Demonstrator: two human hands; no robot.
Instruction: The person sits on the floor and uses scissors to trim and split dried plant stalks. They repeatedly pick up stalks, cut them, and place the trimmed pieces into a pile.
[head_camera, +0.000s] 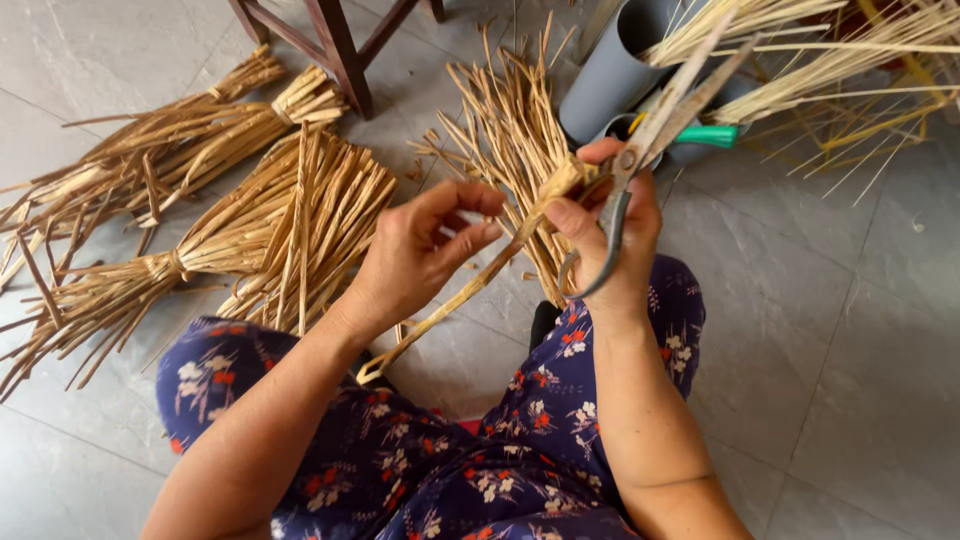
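Observation:
My left hand (418, 250) pinches a long tan reed strip (470, 285) that slants from my lap up toward my right hand. My right hand (612, 235) grips metal shears (655, 125), its fingers through the loop handles, and its thumb presses the strip's upper end. The blades point up and to the right, almost closed. Beneath both hands a loose pile of cut reed strips (515, 140) lies on the tiled floor.
Tied bundles of reed (250, 220) lie on the floor at left, near dark wooden stool legs (335, 45). Grey plastic pipes (615, 65) and a green-handled tool (705, 135) sit at top right among thin yellow stalks (850, 60). My floral-clad knees fill the bottom.

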